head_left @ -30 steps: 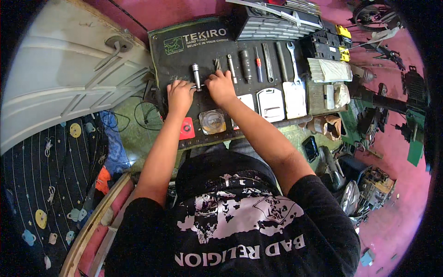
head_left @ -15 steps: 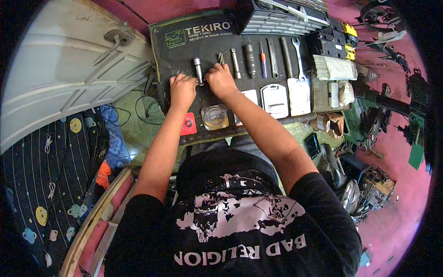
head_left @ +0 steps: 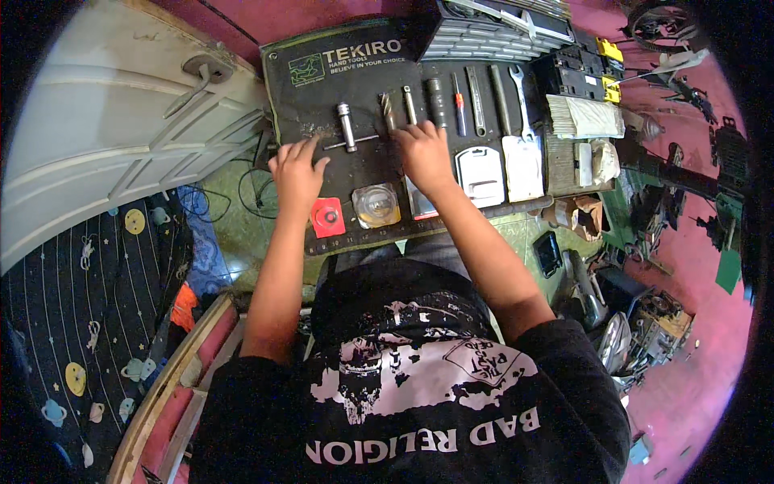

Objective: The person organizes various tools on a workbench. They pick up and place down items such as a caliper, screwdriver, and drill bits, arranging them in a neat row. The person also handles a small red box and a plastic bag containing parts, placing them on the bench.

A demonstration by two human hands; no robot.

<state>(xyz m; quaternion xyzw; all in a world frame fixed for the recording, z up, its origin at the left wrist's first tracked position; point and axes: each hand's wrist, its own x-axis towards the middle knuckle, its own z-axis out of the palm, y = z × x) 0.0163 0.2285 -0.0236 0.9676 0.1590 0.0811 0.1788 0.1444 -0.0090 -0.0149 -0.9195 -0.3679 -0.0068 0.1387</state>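
Observation:
My left hand [head_left: 297, 171] lies over the left part of the dark tool mat [head_left: 355, 90], fingers apart, holding nothing. Just right of it is a T-handle tap wrench [head_left: 347, 125] with its thin crossbar level. My right hand [head_left: 424, 157] is lowered over the near ends of a fluted drill bit [head_left: 388, 109] and a slim metal extension bar [head_left: 409, 98]. Its fingers look spread, and whether the tips touch either tool is hidden. Beyond them lie a dark thick cylindrical tool [head_left: 436, 101], a red-and-blue screwdriver [head_left: 459, 109] and a combination wrench [head_left: 521, 101].
Near the front edge are a red square pack [head_left: 327, 218], a clear case [head_left: 376, 206] and white packages [head_left: 524, 168]. A dark ribbed box [head_left: 492, 39] stands at the back. The white door [head_left: 121, 129] is left; metal parts [head_left: 657, 323] crowd the right floor.
My left hand has moved left, away from the tap wrench, and its fingers have spread. The right hand has shifted right, uncovering the wrench's crossbar.

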